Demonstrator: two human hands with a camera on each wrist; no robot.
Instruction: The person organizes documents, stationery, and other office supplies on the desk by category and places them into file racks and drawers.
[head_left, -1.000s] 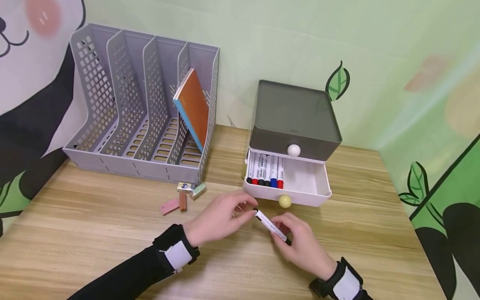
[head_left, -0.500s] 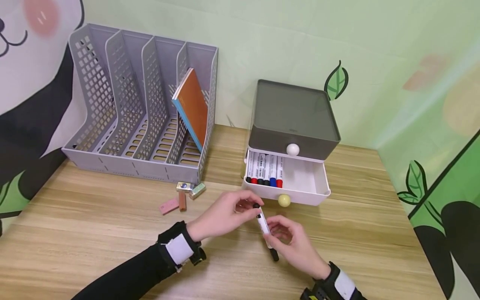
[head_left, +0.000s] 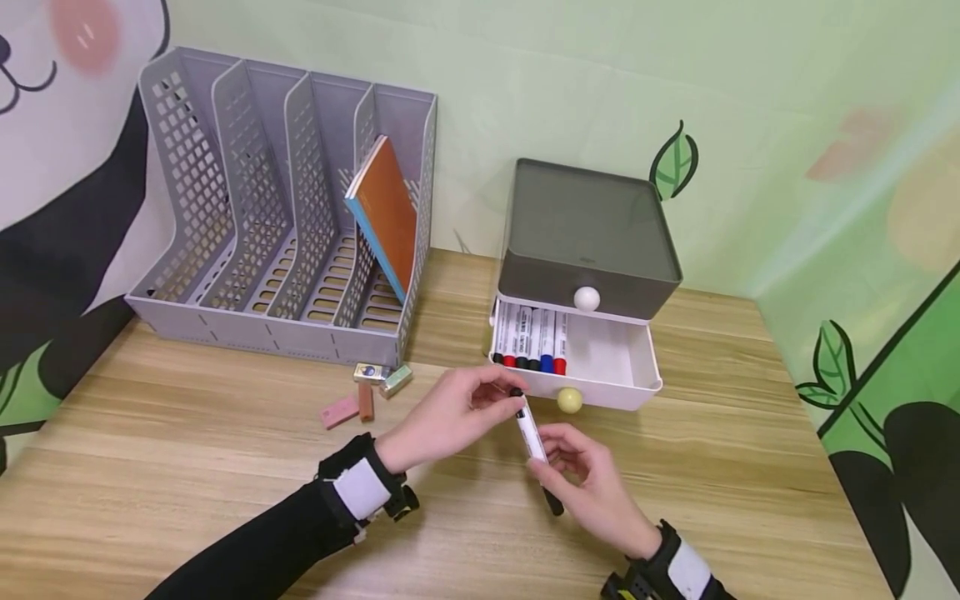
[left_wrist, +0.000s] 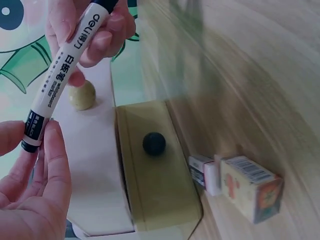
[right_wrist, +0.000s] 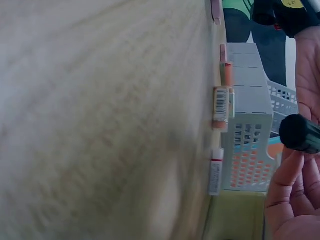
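Note:
A white whiteboard marker (head_left: 530, 432) with black ends is held between both hands, over the table in front of the open drawer. My left hand (head_left: 455, 414) pinches its far black end between thumb and fingertips. My right hand (head_left: 592, 486) grips the barrel nearer the black cap, which sticks out below the fingers. In the left wrist view, lettering shows along the marker (left_wrist: 62, 75), with the left fingers (left_wrist: 56, 165) at its lower end. The right wrist view catches the black cap (right_wrist: 299, 133) end-on, above the right hand (right_wrist: 295, 200).
Several markers (head_left: 527, 337) lie side by side in the left half of the pulled-out white drawer (head_left: 611, 392), under a dark-topped box (head_left: 592, 221). Erasers, including a pink one (head_left: 340, 412), lie left of the hands. A grey file rack (head_left: 262, 329) holds an orange book (head_left: 387, 221).
The marker has swung from a diagonal to a steeper slant, its cap now protruding past the right hand. The left hand has shifted slightly toward the drawer.

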